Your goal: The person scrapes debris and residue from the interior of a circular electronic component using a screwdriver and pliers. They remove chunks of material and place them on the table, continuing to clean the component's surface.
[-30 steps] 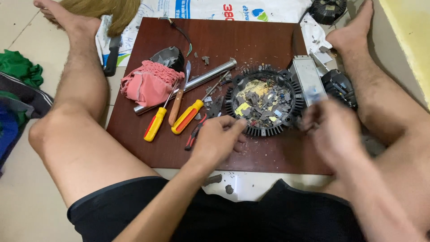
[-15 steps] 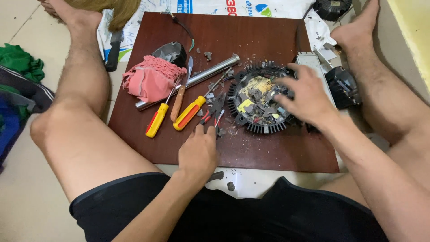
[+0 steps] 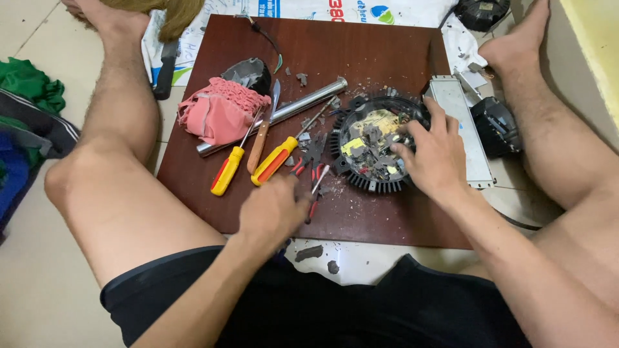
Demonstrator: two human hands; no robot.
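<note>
Head view: right hand is resting spread fingers on the round finned housing lying on the brown board; left hand is closing around red-handled pliers. Housing probably rigid, heavy, sharp-edged; best gripped by its rim.

Glossy wooden board, shiny metal tube, pink cloth

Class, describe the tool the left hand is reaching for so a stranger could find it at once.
Start at the dark red board on the floor. Left of the round black finned housing, under the left hand, lie pliers with red handles. Unlike the two yellow-handled screwdrivers beside them, they have paired grips.
</note>
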